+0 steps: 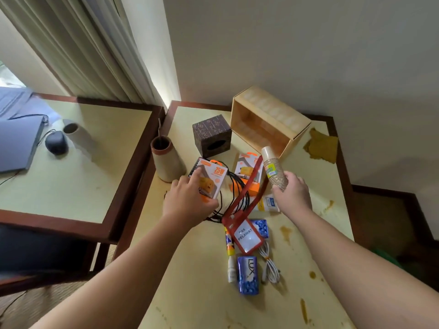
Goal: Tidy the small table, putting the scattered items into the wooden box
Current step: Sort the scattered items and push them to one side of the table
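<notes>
Small table (308, 233): cup stack (273, 168) in right grip (293, 193).

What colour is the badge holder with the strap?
Red, with a white card inside; the badge holder shows in the head view.

left hand (187, 200) gripping charger box (210, 179), right hand (293, 193) holding cup stack (273, 168)

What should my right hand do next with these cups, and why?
Probably carry the cups forward into the wooden box. Your right hand already grips the stack, lifted off the table, and the box lies on its side just beyond it, its open face towards you and nothing visible inside. Your left hand is busy gripping a charger pack.
</notes>
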